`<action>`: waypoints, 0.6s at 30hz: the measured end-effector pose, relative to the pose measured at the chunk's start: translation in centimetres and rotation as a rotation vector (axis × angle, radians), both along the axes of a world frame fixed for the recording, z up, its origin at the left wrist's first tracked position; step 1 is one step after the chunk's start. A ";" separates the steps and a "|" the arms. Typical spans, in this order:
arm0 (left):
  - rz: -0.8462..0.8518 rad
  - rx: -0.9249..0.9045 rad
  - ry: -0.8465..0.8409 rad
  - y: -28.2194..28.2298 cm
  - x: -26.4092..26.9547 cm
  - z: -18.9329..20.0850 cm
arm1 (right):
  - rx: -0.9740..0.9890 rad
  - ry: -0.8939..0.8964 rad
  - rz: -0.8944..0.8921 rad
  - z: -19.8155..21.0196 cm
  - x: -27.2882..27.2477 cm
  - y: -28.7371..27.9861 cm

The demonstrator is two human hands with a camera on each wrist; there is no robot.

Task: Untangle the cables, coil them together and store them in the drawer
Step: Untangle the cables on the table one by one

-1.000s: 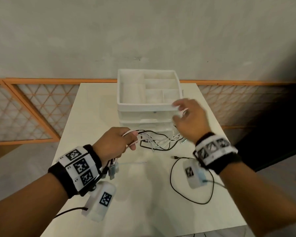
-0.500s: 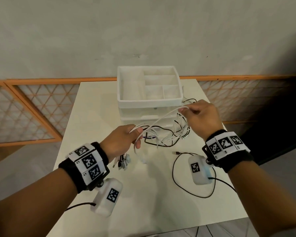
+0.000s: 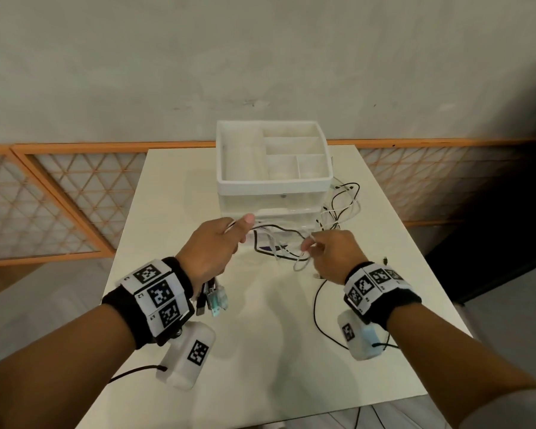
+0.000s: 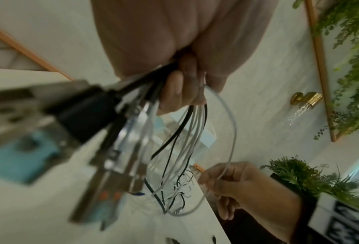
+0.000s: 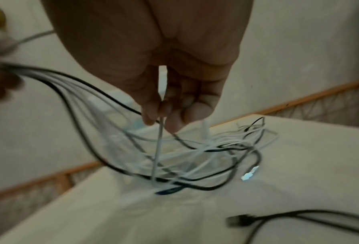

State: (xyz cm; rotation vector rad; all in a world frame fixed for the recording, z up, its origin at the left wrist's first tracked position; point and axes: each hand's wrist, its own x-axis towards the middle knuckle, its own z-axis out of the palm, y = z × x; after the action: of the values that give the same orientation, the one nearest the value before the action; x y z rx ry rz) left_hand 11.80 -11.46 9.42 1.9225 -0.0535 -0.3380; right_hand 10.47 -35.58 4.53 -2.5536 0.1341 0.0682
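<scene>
My left hand (image 3: 220,243) grips a bundle of black and white cables (image 4: 187,125); their plugs (image 3: 212,297) dangle below the wrist. From that fist the cables sag in a tangle (image 3: 283,247) onto the table in front of the drawer unit (image 3: 273,181). More loops (image 3: 341,205) lie to the right of the unit. My right hand (image 3: 325,252) pinches one white cable (image 5: 158,148) between thumb and fingers, just right of the tangle. That cable arcs between both hands in the left wrist view (image 4: 230,137).
The white drawer unit carries an open divided tray (image 3: 304,178) on top and stands at the back of the white table (image 3: 167,187). A separate black cable (image 3: 317,308) lies on the table under my right wrist. An orange lattice railing (image 3: 59,196) runs behind.
My right hand came down and leftward from beside the drawer unit to the tangle, closer to the left hand. The left hand rose a little with its bundle.
</scene>
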 end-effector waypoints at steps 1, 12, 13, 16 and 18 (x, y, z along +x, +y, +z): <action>-0.018 0.058 -0.056 0.3 0.1 0.1 | -0.065 0.014 -0.074 -0.1 0.6 -0.9; 0.067 0.369 -0.275 1.6 0.2 -0.7 | 0.030 0.364 0.038 -2.6 -1.2 -0.8; 0.083 0.352 -0.281 1.8 0.3 -0.6 | 0.042 0.497 0.045 -3.4 -1.7 -1.1; 0.081 0.354 -0.261 1.8 0.4 -0.5 | 0.004 0.419 -0.090 -3.9 -0.6 -3.2; 0.040 0.395 -0.211 1.4 0.5 -0.8 | 0.062 0.219 -0.263 -2.1 1.4 -5.1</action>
State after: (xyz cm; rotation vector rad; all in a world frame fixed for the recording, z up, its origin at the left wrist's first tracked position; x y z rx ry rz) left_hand 12.31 -10.03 8.64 2.3424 -0.0929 -0.1213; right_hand 11.82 -40.68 2.45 -2.4387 0.5417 0.2463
